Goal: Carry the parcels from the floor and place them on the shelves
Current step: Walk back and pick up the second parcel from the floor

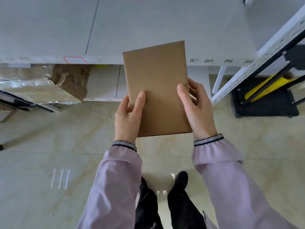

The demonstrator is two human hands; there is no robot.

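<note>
A plain brown cardboard parcel [156, 83] is held out in front of me, long side pointing away. Its far end reaches over the front edge of the white upper shelf [148, 25], which carries number labels such as 207 and 206. My left hand [127, 116] grips the parcel's near left edge with the thumb on top. My right hand [196, 108] grips the near right edge, thumb on top and fingers underneath. Whether the parcel touches the shelf I cannot tell.
On the lower shelf [104, 83] at the left lies a large plastic-wrapped carton [41, 83]. A white perforated upright [257, 58] stands at the right, with a black trolley [265, 103] holding a yellow roll behind it. Glossy beige floor tiles [49, 133] lie below, my legs at the bottom.
</note>
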